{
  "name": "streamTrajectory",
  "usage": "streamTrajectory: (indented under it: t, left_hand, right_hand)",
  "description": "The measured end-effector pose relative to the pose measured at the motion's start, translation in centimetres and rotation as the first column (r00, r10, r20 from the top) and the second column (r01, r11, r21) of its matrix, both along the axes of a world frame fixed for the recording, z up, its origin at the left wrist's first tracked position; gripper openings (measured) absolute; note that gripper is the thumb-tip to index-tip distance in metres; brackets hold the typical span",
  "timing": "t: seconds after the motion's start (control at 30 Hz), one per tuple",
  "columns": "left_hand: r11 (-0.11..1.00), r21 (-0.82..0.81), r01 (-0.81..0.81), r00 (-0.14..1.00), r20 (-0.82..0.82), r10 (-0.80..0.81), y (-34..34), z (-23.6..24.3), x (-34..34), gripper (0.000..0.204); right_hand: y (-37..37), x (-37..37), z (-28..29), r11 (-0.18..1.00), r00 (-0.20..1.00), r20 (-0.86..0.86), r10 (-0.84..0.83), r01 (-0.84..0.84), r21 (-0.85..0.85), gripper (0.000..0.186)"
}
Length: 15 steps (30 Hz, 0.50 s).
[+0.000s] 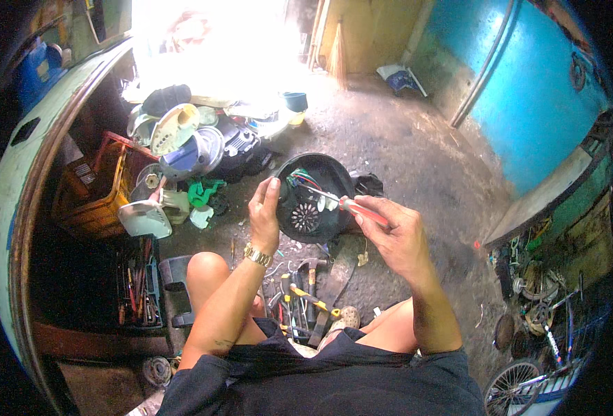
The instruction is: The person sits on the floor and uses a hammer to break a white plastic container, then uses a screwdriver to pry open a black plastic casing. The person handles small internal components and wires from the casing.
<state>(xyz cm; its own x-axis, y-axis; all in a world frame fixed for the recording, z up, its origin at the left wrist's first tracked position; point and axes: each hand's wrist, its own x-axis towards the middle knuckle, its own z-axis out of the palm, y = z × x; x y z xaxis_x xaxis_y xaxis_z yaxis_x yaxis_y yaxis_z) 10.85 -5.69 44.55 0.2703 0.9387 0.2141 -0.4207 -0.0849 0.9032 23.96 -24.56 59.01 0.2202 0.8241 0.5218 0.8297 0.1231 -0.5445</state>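
Note:
A round black plastic housing (327, 222) is in front of me, with red, green and blue wires (301, 178), small white parts and a flower-shaped vent inside. My left hand (265, 218) grips its left rim, fingers upright along the edge. My right hand (393, 236) is closed on a red-handled screwdriver (362, 211), whose metal shaft points left into the housing toward the wires; the exact contact of the tip is too small to make out. Below the housing, hammers and yellow-handled tools (310, 301) lie on the floor between my legs.
A heap of plastic parts (188, 149) and an orange crate (95, 197) sit at upper left, a tool tray (140, 284) at left. A broom (337, 59) leans by the bright doorway. Bicycle parts (521, 392) crowd the lower right beside the blue wall (528, 118).

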Motion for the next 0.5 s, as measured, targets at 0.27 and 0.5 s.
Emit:
streamTrajectory:
  t: [0.27,0.5]
  left_hand:
    - [0.999,0.023,-0.042,0.998,-0.045,0.043,-0.2,0.6,-1.0,0.049]
    - [1.000,-0.025,0.009,1.000,0.002,-0.009,0.3,0.1,-0.9,0.048]
  right_hand:
    - [1.8,-0.8,0.0,1.000,0.999,0.040,0.010,-0.009,-0.027,0.026]
    - [2.5,-0.7,0.1,0.999,0.998,0.054,0.012,-0.010,-0.040,0.026]
